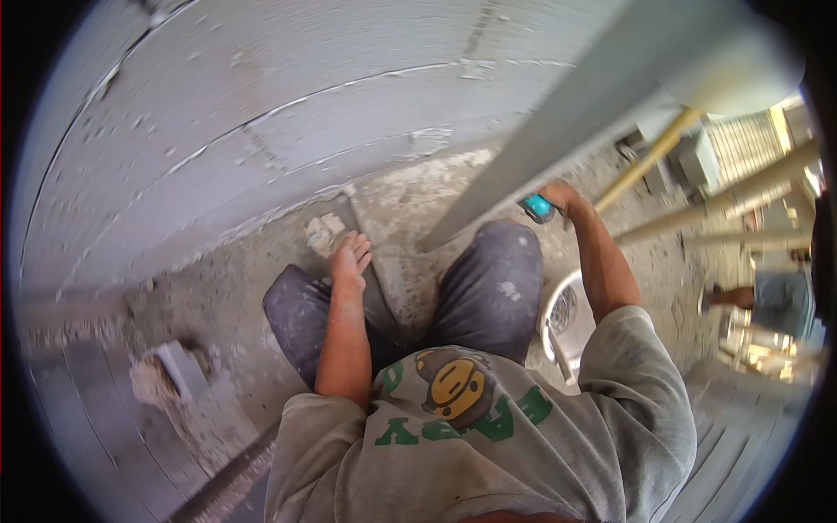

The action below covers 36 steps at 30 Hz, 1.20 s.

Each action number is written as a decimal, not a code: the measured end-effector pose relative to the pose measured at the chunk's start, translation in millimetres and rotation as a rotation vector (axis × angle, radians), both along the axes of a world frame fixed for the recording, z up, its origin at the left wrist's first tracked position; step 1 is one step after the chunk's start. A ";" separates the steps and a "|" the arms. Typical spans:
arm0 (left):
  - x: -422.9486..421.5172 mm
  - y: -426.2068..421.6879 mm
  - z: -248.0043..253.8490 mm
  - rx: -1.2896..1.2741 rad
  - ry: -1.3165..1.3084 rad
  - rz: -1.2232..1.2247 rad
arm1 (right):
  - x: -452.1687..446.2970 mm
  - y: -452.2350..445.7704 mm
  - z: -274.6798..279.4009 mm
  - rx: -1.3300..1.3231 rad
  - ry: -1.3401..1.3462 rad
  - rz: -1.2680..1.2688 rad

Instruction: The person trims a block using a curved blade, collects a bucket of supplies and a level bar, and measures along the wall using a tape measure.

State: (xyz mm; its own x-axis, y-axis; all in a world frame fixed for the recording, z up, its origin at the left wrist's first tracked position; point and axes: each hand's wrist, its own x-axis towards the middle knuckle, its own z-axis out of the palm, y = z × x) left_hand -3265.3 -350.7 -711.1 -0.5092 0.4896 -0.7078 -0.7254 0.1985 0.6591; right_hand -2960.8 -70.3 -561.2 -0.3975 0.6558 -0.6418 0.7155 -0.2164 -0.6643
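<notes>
The teal tool (537, 208) is risking a knock against the grey post (540, 131) just beside it, should the right hand (558, 199) be swinging inward. That hand is closing round the tool, holding it above the floor (248, 296), out from the wall-side edge; the left hand (351, 256) is hanging empty, fingers loosely extended. The tool is showing a rounded, bright body with dark parts; its working end is hiding from view.

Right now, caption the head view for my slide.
Right hand gripping teal object, left hand open, white bucket beside the right leg.
</notes>
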 end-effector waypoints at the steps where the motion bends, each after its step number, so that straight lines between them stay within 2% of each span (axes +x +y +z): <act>1: 0.9 2.2 2.3 -0.006 -0.001 -0.018 | 4.9 -24.9 37.6 0.090 -0.040 -0.146; 2: 0.3 3.9 -3.1 0.002 -0.006 -0.041 | 42.9 -12.6 5.0 0.101 0.079 -0.255; 5: 4.1 5.5 -2.9 0.007 -0.035 -0.179 | 121.2 -41.6 20.1 0.301 -0.155 -0.478; 8: 7.6 -2.4 2.6 -0.034 -0.010 -0.259 | 197.5 -81.2 13.9 0.424 -0.349 -0.534; 11: 3.7 -3.6 2.9 -0.065 0.005 -0.311 | 248.6 -131.4 -5.8 0.322 -0.649 -0.534; 13: -3.7 -2.1 5.7 -0.094 0.034 -0.333 | 268.3 -156.6 -36.9 0.245 -0.643 -0.568; 18: -35.9 4.2 7.6 -0.117 0.107 -0.358 | 262.7 -193.7 -84.3 0.159 -0.824 -0.375; 21: -46.0 1.8 14.0 -0.139 0.177 -0.332 | 257.7 -200.0 -140.8 0.432 -1.002 -0.255; 24: -50.5 -1.5 7.8 -0.170 0.183 -0.322 | 231.8 -192.2 -144.9 0.697 -0.968 -0.222; 27: -44.0 -3.2 2.5 -0.200 0.172 -0.329 | 217.7 -174.1 -152.7 0.454 -0.773 -0.229; 28: -38.9 -3.8 2.1 -0.211 0.166 -0.337 | 213.0 -174.6 -154.1 0.449 -0.702 -0.348; 31: -25.9 -4.3 6.8 -0.221 0.204 -0.363 | 210.8 -171.9 -175.7 0.435 -0.647 -0.403; 33: -27.6 -2.6 5.8 -0.216 0.215 -0.365 | 217.2 -167.1 -210.0 0.454 -0.692 -0.433; 36: -41.0 -3.1 -0.8 -0.187 0.225 -0.336 | 222.2 -170.7 -213.2 0.455 -0.691 -0.471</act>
